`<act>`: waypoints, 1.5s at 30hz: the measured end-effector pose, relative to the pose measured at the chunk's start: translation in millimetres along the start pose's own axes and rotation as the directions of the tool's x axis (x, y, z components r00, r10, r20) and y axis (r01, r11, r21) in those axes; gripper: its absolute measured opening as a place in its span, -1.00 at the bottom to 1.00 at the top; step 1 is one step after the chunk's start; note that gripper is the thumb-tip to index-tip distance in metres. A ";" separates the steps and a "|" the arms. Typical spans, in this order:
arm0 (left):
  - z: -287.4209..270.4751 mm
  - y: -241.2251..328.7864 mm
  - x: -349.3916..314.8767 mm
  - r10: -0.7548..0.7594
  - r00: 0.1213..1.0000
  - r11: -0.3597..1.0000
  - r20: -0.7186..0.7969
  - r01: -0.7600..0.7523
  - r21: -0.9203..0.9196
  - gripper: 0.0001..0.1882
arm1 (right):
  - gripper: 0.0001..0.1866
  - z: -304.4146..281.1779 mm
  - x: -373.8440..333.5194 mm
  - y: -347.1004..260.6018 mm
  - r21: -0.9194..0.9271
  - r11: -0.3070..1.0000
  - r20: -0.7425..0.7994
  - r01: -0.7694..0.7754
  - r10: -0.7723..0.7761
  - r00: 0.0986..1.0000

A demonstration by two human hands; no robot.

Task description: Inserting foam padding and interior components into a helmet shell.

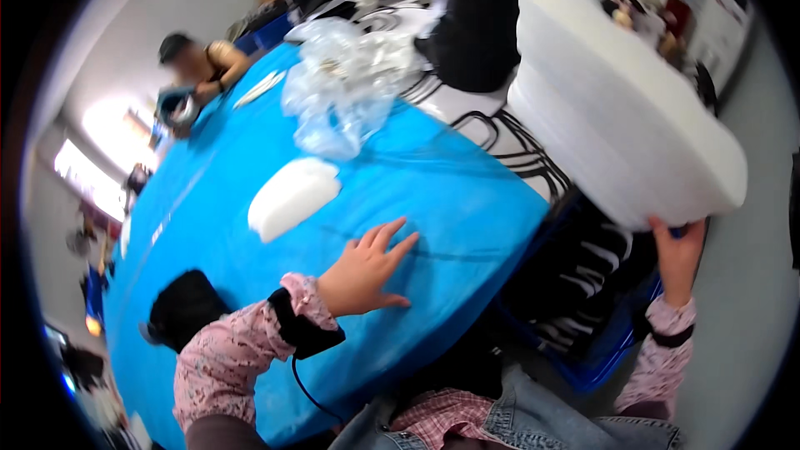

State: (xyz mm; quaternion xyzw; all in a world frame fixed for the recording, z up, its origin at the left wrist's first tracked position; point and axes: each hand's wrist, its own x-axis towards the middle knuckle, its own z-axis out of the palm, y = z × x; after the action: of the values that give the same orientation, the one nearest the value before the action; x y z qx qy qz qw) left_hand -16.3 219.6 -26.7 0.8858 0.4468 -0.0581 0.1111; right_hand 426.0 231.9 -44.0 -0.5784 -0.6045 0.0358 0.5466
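Note:
My right hand (679, 258) grips the lower end of a thick stack of white foam-like sheets (625, 108), which has rounded corners and is held up at the right, tilted. My thumb shows on its near edge; the other fingers are partly hidden behind it. My left hand (371, 271) is over the blue-covered table (450, 283) with its fingers spread and nothing in them. Just beyond it a white piece with rounded ends (296, 197) lies flat on the cover. A black cap-like item (187, 308) rests left of my left forearm.
A blue crate (600, 375) of black items with white strips stands below my right hand. Crumpled clear plastic bags (342, 83) lie on the table, near a tall black stack (477, 21). A person (196, 71) handles an item at the far left edge, beside thin white pieces (260, 89).

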 end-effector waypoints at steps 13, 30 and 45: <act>-24.7 37.5 31.0 0.026 0.981 0.999 0.193 -0.032 0.029 0.14 | -0.34 -49.1 157.2 76.5 -0.020 1.000 -0.178 0.023 -0.026 0.984; -39.5 46.8 46.3 -0.061 0.968 0.998 0.245 0.051 0.049 0.15 | -0.44 197.3 284.4 95.3 -0.218 0.952 0.098 0.216 -0.199 0.975; -271.0 -39.9 92.2 -0.265 0.789 0.828 -0.555 -0.108 -0.550 -0.15 | -0.34 261.2 292.4 111.9 -0.335 0.941 0.248 0.047 0.041 0.968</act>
State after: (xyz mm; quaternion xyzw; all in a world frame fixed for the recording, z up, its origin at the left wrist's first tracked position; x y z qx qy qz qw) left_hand 7.3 381.8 211.4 0.7644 0.4935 0.3577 0.2101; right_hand 394.4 638.5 -43.0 -0.6534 -0.6669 0.0037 0.3581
